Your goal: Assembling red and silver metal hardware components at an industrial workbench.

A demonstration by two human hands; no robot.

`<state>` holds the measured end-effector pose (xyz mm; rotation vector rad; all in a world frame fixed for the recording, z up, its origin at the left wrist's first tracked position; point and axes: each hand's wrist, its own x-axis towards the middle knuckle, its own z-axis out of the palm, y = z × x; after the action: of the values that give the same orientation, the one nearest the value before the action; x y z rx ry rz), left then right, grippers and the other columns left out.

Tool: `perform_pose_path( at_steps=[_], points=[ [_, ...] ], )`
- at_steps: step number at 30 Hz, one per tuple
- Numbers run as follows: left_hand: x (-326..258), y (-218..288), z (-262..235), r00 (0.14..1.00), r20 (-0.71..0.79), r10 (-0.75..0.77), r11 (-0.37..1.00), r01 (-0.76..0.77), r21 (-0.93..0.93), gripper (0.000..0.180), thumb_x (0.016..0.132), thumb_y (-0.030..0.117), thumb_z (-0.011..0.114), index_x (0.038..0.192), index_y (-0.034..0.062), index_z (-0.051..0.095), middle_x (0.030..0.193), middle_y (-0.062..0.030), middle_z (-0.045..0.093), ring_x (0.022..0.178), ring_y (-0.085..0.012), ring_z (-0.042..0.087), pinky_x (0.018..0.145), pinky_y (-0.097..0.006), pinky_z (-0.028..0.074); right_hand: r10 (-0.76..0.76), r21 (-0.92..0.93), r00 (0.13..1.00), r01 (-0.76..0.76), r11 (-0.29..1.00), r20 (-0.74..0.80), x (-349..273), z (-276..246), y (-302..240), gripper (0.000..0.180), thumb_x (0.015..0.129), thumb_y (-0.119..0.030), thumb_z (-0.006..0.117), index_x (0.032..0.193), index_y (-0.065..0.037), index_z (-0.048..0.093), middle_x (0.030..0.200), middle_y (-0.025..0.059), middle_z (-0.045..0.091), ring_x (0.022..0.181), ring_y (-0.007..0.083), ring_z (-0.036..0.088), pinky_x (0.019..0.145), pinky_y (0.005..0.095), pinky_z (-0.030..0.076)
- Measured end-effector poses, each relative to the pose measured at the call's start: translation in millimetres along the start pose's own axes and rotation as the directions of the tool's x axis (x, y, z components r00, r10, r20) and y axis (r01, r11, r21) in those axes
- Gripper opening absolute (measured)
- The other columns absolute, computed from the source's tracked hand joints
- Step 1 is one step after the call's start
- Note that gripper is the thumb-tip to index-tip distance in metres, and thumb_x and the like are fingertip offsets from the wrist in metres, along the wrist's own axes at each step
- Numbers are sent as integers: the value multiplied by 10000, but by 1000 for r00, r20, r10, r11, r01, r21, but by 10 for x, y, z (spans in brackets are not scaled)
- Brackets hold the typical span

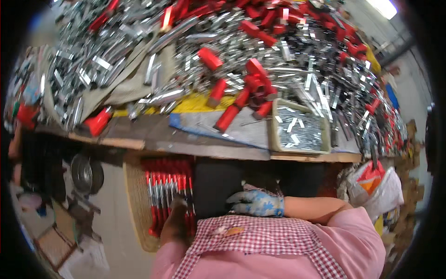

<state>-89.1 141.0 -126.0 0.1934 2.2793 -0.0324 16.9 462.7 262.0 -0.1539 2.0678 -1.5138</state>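
My left hand [178, 202] reaches into a tan crate [135, 209] at my left side. It is over a row of red-handled tools with silver shafts [160, 195], lying side by side; their exact kind is not clear. Blur hides the fingers, so any grip there cannot be made out. In front of my apron, my right hand [258, 203] wears a white glove with a blue pattern. Its fingers stretch out to the left, with nothing visible in them, just above the checked apron [265, 232].
A wooden workbench [204, 142] crosses ahead, heaped with silver metal parts [200, 51] and red plastic pieces [225, 118]. A pale bin of small metal parts [299, 130] sits at its front edge. White plastic bags [381, 190] stand at right, a round metal wheel-like thing [87, 174] at left.
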Motion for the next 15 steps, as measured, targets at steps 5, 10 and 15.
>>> perform_pose_path(
  at_steps=[5,10,15],
  points=[
    [-231,252,-382,997,0,-81,990,80,-114,673,846,391,639,1375,42,411,1215,-212,620,1106,-340,623,929,-437,499,-65,-85,993,57,995,-97,-193,17,-39,448,963,-303,540,1280,14,544,1218,189,611,1151,299,575,984,351,450],
    [-725,720,-1400,743,-649,162,741,-526,-418,430,838,227,666,1178,-25,589,1071,-224,649,993,-332,649,873,-391,502,91,94,951,-66,993,-295,-643,-240,-458,424,938,-287,577,1257,-8,572,1130,189,648,1094,298,609,948,356,476],
    [-1695,1044,-2618,323,-937,135,658,-736,-159,226,858,90,648,1050,-28,648,993,-182,664,930,-307,646,874,-365,492,-134,-147,615,30,989,-777,-1205,-1010,-679,287,901,-200,619,1133,-35,655,1015,145,691,942,277,672,850,343,528]
  ],
)
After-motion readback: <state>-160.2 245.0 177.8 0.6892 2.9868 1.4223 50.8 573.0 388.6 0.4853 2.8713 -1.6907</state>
